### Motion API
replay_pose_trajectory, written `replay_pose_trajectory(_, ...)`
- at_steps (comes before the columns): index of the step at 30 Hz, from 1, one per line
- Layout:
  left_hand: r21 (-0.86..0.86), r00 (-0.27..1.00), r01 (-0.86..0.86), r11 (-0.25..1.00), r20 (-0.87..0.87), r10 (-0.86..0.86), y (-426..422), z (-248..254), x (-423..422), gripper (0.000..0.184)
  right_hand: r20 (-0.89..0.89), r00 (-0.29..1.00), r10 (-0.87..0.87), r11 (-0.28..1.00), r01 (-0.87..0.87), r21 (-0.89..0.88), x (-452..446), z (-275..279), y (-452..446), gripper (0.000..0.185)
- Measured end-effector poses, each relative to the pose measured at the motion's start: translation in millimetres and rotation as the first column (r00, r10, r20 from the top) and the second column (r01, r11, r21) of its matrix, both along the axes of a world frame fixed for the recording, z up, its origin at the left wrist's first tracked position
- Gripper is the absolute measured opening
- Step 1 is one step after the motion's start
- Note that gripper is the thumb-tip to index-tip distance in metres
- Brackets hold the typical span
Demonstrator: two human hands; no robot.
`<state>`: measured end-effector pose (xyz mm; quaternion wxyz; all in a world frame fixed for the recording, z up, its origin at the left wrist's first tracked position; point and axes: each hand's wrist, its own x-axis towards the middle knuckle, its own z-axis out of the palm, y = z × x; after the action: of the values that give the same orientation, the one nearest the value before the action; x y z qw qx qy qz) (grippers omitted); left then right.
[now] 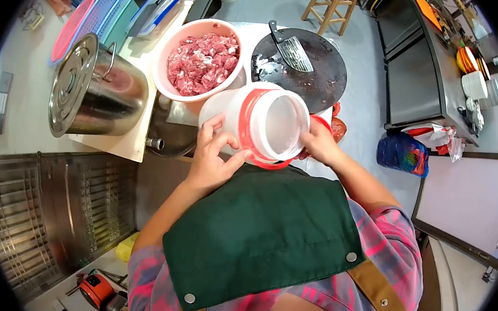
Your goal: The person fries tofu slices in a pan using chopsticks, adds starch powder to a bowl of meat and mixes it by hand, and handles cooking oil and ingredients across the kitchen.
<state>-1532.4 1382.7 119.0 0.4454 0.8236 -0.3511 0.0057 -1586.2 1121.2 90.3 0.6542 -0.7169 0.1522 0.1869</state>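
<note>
A white plastic jar [223,106] with a red band round its neck is tipped with its open mouth toward me. My left hand [213,156] rests on the jar's near left side, fingers spread along its wall and red band. At the right rim, my right hand [318,142] grips the jar's edge, with part of the red handle beside it. Just beyond the jar stands a pink bowl [159,62] of cut raw meat [202,64]. A cleaver [294,52] lies on the round black chopping board [330,69] to the right of the bowl.
A large lidded steel pot [114,97] stands at the left, near stacked coloured baskets [100,12]. A wooden stool [330,8] is at the back. Steel cabinets [414,69] with plates [474,86] on top line the right side. A blue bundle [398,152] sits on the floor.
</note>
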Motion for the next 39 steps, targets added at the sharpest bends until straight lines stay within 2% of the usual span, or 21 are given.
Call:
replay_pose_trajectory(4,-0.040,0.995,0.050,0.998,0.091,-0.046,0,74,28,0.028,-0.061,0.994,-0.087,0.944,0.102,0.314,-6,35,-25,0.041)
replay_pose_trajectory(6,-0.055,0.993,0.043,0.998,0.109,-0.037,1,96,60,0.035,0.109,0.994,0.018,0.916,-0.060,0.397,-12,47,-6,0.047)
replay_pose_trajectory(7,-0.025,0.973,0.085,0.996,-0.215,-0.089,7,98,79,0.037,0.129,0.989,0.066,0.916,-0.111,0.385,-13,60,8,0.047)
replay_pose_trajectory(8,-0.003,0.848,0.133,0.991,-0.517,-0.116,14,100,92,0.040,0.149,0.982,0.112,0.914,-0.161,0.373,-13,69,21,0.049)
replay_pose_trajectory(9,0.060,0.817,0.193,0.979,-0.563,-0.127,16,108,94,0.044,0.231,0.966,0.119,0.911,-0.199,0.361,-15,60,30,0.048)
replay_pose_trajectory(12,0.280,0.920,0.178,0.943,-0.387,-0.059,20,121,78,0.050,0.454,0.884,0.115,0.920,-0.267,0.286,-19,38,31,0.047)
replay_pose_trajectory(14,0.045,0.888,0.159,0.986,-0.443,-0.123,21,121,66,0.071,0.535,0.831,0.151,0.952,-0.268,0.148,-25,48,25,0.048)
replay_pose_trajectory(15,0.042,0.859,0.099,0.994,-0.509,-0.064,17,118,64,0.074,0.536,0.826,0.177,0.962,-0.261,0.085,-29,58,21,0.049)
replay_pose_trajectory(16,0.042,0.825,0.037,0.998,-0.565,-0.007,13,117,62,0.077,0.507,0.819,0.269,0.962,-0.257,-0.095,-31,74,12,0.045)
replay_pose_trajectory(17,-0.013,0.835,0.175,0.984,-0.528,-0.155,11,117,64,0.079,0.463,0.812,0.355,0.929,-0.251,-0.273,-31,89,3,0.042)
replay_pose_trajectory(18,0.012,0.840,0.159,0.987,-0.527,-0.129,11,112,65,0.079,0.405,0.806,0.433,0.862,-0.239,-0.446,-30,96,-4,0.039)
replay_pose_trajectory(19,0.034,0.847,0.143,0.989,-0.521,-0.105,11,105,65,0.079,0.555,0.785,0.275,0.886,0.017,-0.463,-30,96,-8,0.033)
replay_pose_trajectory(20,0.058,0.832,0.113,0.992,-0.551,-0.062,9,104,65,0.072,0.693,0.709,0.129,0.859,0.269,-0.435,-28,97,-12,0.029)
replay_pose_trajectory(22,0.109,0.795,0.052,0.993,-0.607,0.025,5,104,63,0.058,0.786,0.545,0.290,0.868,0.197,-0.456,-19,106,-12,0.014)
replay_pose_trajectory(24,0.246,0.746,0.042,0.968,-0.652,0.133,-2,109,70,0.045,0.826,0.282,0.487,0.847,0.078,-0.526,-4,104,8,0.009)
replay_pose_trajectory(25,0.317,0.827,0.135,0.939,-0.557,0.070,-1,101,78,0.041,0.696,0.325,0.640,0.752,-0.083,-0.654,-1,110,19,0.013)
replay_pose_trajectory(26,0.390,0.892,0.203,0.898,-0.451,-0.006,1,94,87,0.037,0.575,0.282,0.768,0.634,-0.210,-0.744,11,100,35,0.014)
replay_pose_trajectory(28,0.322,0.932,0.227,0.919,-0.346,-0.109,-12,89,85,0.037,0.540,0.334,0.772,0.624,-0.556,-0.549,37,81,45,0.019)
replay_pose_trajectory(30,0.309,0.923,0.200,0.930,-0.379,-0.073,-25,87,87,0.038,0.391,0.340,0.855,0.504,-0.722,-0.474,61,61,61,0.018)
replay_pose_trajectory(34,0.357,0.941,0.178,0.917,-0.334,-0.053,-44,112,72,0.040,0.196,0.304,0.932,0.361,-0.802,-0.475,91,29,82,0.018)
replay_pose_trajectory(39,0.437,0.946,0.124,0.891,-0.324,0.027,-34,117,74,0.047,0.166,0.364,0.917,0.391,-0.728,-0.563,113,7,114,0.018)
